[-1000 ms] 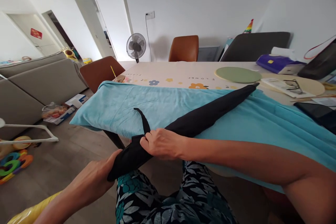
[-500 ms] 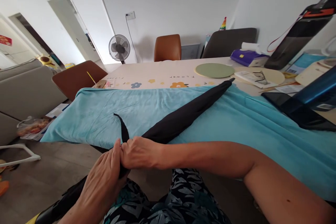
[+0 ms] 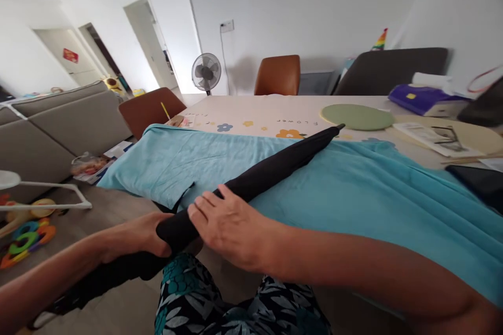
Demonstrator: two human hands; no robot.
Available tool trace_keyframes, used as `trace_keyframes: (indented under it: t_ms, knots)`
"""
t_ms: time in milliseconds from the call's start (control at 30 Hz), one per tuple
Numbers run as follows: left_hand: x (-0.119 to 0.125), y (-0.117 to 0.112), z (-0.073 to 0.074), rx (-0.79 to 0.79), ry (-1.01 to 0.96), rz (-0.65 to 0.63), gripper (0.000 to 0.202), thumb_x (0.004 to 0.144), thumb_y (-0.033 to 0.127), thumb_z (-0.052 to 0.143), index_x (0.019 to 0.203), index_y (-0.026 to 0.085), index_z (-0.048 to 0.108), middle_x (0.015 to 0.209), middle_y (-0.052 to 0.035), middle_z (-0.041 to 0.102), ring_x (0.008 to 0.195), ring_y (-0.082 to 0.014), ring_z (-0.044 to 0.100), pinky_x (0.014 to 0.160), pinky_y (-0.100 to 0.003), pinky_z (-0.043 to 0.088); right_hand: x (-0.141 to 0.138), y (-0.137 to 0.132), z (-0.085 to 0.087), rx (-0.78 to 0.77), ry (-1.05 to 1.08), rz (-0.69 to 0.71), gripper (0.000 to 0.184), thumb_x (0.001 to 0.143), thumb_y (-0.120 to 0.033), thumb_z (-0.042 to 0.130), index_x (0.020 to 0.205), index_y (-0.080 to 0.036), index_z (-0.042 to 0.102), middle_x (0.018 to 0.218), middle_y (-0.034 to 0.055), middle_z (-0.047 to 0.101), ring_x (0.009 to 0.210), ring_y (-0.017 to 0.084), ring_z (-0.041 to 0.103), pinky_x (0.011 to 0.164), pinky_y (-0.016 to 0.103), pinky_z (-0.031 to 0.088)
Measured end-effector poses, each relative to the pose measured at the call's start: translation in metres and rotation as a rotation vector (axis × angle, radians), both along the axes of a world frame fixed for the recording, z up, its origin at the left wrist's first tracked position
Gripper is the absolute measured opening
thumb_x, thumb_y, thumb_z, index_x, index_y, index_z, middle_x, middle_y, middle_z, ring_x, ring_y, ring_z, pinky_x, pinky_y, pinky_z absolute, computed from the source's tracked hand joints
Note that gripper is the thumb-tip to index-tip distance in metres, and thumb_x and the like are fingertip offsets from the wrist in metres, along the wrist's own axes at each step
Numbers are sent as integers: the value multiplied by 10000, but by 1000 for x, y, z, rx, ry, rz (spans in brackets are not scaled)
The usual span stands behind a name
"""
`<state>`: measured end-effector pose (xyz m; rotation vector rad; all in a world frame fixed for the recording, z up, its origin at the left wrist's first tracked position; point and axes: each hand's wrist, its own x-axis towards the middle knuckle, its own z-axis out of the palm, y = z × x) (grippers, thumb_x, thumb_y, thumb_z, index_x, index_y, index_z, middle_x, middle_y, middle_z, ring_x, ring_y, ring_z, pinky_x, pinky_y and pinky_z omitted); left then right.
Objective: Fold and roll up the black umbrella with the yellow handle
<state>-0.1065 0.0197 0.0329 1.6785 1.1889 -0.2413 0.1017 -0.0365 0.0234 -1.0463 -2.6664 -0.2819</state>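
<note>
A folded black umbrella (image 3: 275, 170) lies slantwise across a light blue towel (image 3: 353, 188) spread on the table, its tip pointing to the far right. My left hand (image 3: 143, 233) is closed round the umbrella's near end, below the table edge. My right hand (image 3: 228, 222) rests on the rolled canopy with its fingers stretched out flat. The strap is out of sight, tucked under the roll.
The table (image 3: 267, 110) has a flower-print cloth, a green round mat (image 3: 357, 116), papers with glasses (image 3: 436, 133) and a purple box (image 3: 422, 99). Brown chairs (image 3: 277, 74) stand around it. A grey sofa (image 3: 47, 131), a fan (image 3: 205, 70) and toys (image 3: 23, 225) are to the left.
The loose strap that stuck up beside my right hand is no longer visible. My right hand has flattened on the umbrella. My left hand slid back along the near end.
</note>
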Motion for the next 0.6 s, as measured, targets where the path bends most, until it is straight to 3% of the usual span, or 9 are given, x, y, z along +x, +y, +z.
trace_keyframes:
  t_ms: [100, 200, 267, 367, 433, 533, 600]
  knots:
    - [-25, 0, 14, -230, -56, 180, 462, 561, 219, 591, 1022, 188, 569, 876, -8, 662, 836, -220, 626, 641, -260, 478, 10, 10, 2, -82, -68, -73, 347, 818, -130, 454, 1151, -38, 484, 1156, 212, 539, 1060, 293, 493, 910, 510, 349]
    - [-42, -5, 20, -380, -95, 294, 557, 547, 219, 580, 1102, 209, 539, 879, 2, 671, 844, -230, 631, 609, -263, 489, 14, 28, -13, -61, -69, -29, 447, 798, -119, 467, 1235, -36, 421, 1261, 223, 473, 1156, 305, 438, 931, 505, 336]
    - [-47, -9, 22, -392, -103, 313, 555, 555, 218, 576, 1108, 208, 537, 883, 5, 671, 840, -229, 629, 601, -259, 487, 12, 40, -27, 16, -42, 21, 424, 834, -98, 404, 1252, -34, 389, 1263, 221, 461, 1173, 293, 421, 938, 489, 330]
    - [-47, -15, 29, -274, -55, 272, 486, 579, 192, 561, 1065, 189, 557, 869, 10, 660, 803, -204, 618, 615, -240, 475, 11, 54, -41, 81, -14, 66, 347, 865, -72, 334, 1202, -43, 410, 1146, 186, 522, 1072, 252, 479, 902, 428, 361]
    - [-43, -18, 35, -174, -13, 213, 455, 583, 176, 532, 1036, 185, 573, 829, 22, 644, 752, -177, 602, 588, -214, 455, 13, 60, -43, 54, -30, 87, 290, 855, -95, 375, 1134, -57, 447, 1053, 154, 549, 986, 236, 509, 848, 384, 387]
    - [-37, -20, 43, -1, -2, 72, 421, 561, 167, 515, 968, 197, 616, 778, 37, 619, 712, -150, 574, 547, -178, 410, 16, 69, -37, -20, -74, 60, 207, 825, -183, 459, 1001, -80, 492, 938, 125, 563, 856, 223, 534, 734, 336, 401]
    - [-39, -18, 45, 188, 35, 47, 363, 550, 176, 538, 897, 205, 642, 724, 41, 607, 693, -145, 564, 538, -174, 388, 17, 76, -28, -54, -94, 30, 181, 815, -229, 475, 935, -95, 502, 886, 108, 564, 779, 203, 535, 654, 301, 383]
